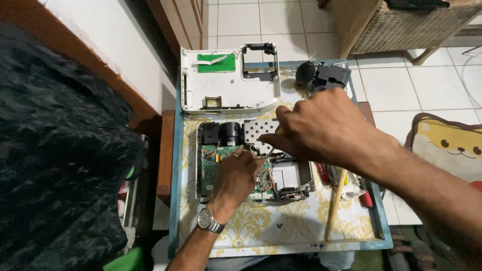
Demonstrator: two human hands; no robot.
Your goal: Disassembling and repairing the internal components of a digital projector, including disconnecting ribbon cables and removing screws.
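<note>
Our arms: both bare, no sleeves. Left hand (pixel 236 175): ring on one finger; silver metal-band wristwatch (pixel 208 220) at wrist. Right hand (pixel 321 125): unadorned.

Cover (pixel 228 85) behind chassis (pixel 251 160) — on table (pixel 281 231)

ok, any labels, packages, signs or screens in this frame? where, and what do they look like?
No packages, signs or screens show.
Printed cushion: right edge, on the floor, yellow with a cartoon animal face, dark border.
Green circuit board: rectangular, inside the removed white cover at the tray's far end; any markings too small to tell.
</note>
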